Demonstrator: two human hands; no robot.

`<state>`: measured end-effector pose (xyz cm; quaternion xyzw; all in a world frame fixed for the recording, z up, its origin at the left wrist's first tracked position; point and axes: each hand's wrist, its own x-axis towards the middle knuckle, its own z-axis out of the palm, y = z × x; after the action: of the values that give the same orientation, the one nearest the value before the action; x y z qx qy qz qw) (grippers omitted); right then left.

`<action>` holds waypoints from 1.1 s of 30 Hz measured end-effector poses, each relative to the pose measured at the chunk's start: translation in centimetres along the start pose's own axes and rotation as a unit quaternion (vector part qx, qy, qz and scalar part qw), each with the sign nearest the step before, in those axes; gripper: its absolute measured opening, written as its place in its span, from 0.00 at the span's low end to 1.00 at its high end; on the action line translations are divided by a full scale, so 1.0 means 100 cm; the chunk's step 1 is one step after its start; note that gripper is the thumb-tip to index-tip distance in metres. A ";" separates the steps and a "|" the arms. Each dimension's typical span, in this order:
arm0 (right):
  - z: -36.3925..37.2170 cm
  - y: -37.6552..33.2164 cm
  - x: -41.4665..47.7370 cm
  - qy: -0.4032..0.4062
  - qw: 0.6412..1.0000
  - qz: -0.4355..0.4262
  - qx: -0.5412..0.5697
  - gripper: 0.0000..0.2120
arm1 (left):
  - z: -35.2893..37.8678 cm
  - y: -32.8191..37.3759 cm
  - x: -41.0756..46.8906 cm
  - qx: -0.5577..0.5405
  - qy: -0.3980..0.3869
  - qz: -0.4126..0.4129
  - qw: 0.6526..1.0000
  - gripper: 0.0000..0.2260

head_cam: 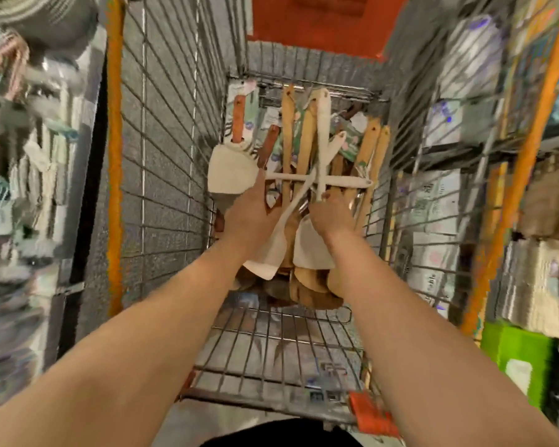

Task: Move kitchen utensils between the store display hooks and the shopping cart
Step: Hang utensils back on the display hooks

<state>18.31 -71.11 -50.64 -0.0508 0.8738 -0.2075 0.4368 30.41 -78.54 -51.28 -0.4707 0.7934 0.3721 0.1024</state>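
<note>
Both my arms reach down into the wire shopping cart (162, 175). My left hand (252, 211) grips a white spatula (229, 172) whose thin handle runs to the right across the pile. My right hand (331, 216) holds the handle of another white spatula (323, 130), which stands upright and crosses the first one. A third white spatula (271, 253) lies slanted between my hands, and its blade sits under my left wrist. Several wooden spoons and turners (305, 137) with paper tags lie in the cart bottom beneath them.
The cart has orange rims (114, 156) and an orange flap (317, 24) at its far end. The folded child seat grid (281, 346) lies near me. Blurred store shelves with packaged goods (439, 195) stand on both sides, and a green box (517, 356) sits at the lower right.
</note>
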 end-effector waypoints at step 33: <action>-0.039 -0.024 -0.140 0.167 0.977 -0.103 0.085 0.11 | -0.058 0.082 -0.090 -0.078 -0.086 0.067 0.991 0.12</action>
<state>23.61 -68.23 -37.22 -0.0676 0.9035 -0.3308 0.2640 29.53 -74.22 -38.51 -0.3889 0.7801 0.4781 0.1078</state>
